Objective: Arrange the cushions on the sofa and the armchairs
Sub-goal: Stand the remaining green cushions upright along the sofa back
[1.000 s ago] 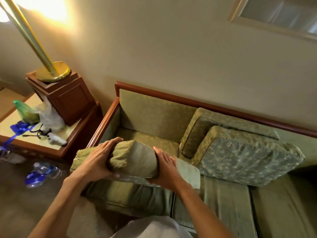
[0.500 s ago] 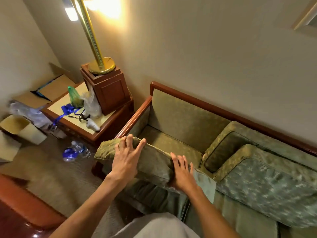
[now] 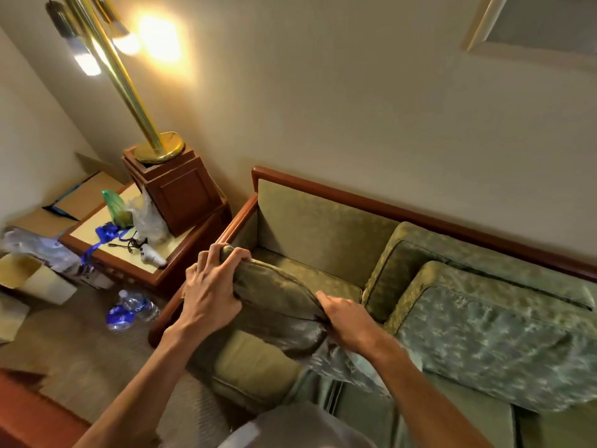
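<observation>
1. Carpeted floor [image 3: 80, 360] and the front edge of a green sofa [image 3: 258, 370] fill the near ground, with both forearms reaching out over them.
2. Just beyond, the left hand [image 3: 210, 299] curls its fingers over the far upper corner of a green cushion [image 3: 277, 305], while the right hand [image 3: 349, 321] pinches the cushion's near right edge. Both hands hold the cushion; neither is spread flat.
3. That cushion hangs above the left end of the sofa, and its long axis runs from the left hand, up and away, down to the right hand, closer in.
4. Past it lies the bare seat and backrest [image 3: 316, 227] of that left end, directly ahead of the hands. I judge this is where the cushion belongs, so the coming move turns on swinging its long axis level with the backrest; the left hand is nearer that corner.
5. To the right, two more cushions lean at the back, the patterned one [image 3: 491, 341] in front of the plain one [image 3: 403, 273].
6. Farther left stand a side table [image 3: 97, 227] and a brass lamp [image 3: 129, 92]; a water bottle [image 3: 132, 308] lies on the floor.
</observation>
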The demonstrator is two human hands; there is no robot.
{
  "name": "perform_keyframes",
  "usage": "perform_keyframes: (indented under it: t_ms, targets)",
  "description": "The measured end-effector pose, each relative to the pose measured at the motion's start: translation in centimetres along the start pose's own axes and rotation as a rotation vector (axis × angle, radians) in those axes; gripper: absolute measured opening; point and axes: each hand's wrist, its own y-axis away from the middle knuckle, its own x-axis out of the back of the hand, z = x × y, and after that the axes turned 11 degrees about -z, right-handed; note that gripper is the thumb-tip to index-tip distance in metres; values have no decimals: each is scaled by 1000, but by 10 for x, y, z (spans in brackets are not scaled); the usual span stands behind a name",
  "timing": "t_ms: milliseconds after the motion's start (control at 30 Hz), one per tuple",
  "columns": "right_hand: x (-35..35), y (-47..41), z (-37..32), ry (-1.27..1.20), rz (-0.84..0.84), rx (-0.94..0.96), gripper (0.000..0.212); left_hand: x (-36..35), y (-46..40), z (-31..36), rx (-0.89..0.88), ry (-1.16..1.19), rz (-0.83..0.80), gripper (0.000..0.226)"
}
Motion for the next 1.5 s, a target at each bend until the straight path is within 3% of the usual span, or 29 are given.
perform_keyframes:
  t_ms: [200,333,433,567,767,900,967,1033,1133,1233,1300,1367,1433,1500]
  targets:
    - [-2,19,41,21,25,-98,44,-44,-30,2,91,169,-292,81]
    - [-73,16,83,-83,-54,-276,70,-137,-27,0,221,129,-578,95]
    - [-109,11,96,-69,-25,-272,99,-158,-32,-3,334,76,-513,94]
    - [-102,17,129,-57,-12,-359,122,-149,-49,-22,244,-105,-619,112]
    - [-94,78,213,-53,-91,-501,136,-156,-57,-12,251,-217,-719,137]
    - [-94,96,211,-127,-152,-498,145,-164,-50,39,4,-273,-661,144]
    - [-95,93,197,-165,-164,-512,144,-179,-41,73,-191,-238,-642,129]
    - [-90,85,180,-255,-131,-558,137,-197,-32,104,-298,-182,-652,97]
    - [-77,62,151,-298,-52,-628,104,-213,-23,135,-318,-155,-657,64]
    - [-70,31,132,-250,-33,-617,65,-214,-35,148,-276,-90,-523,60]
    - [-73,17,126,-242,14,-635,57,-209,-49,141,-201,-49,-385,65]
    - [-87,8,126,-232,56,-670,64,-214,-62,115,-119,-104,-341,63]
    - [-108,1,127,-154,96,-684,78,-230,-65,92,-69,-258,-395,61]
    - [-120,-6,130,-112,116,-694,77,-247,-59,81,-45,-357,-448,62]
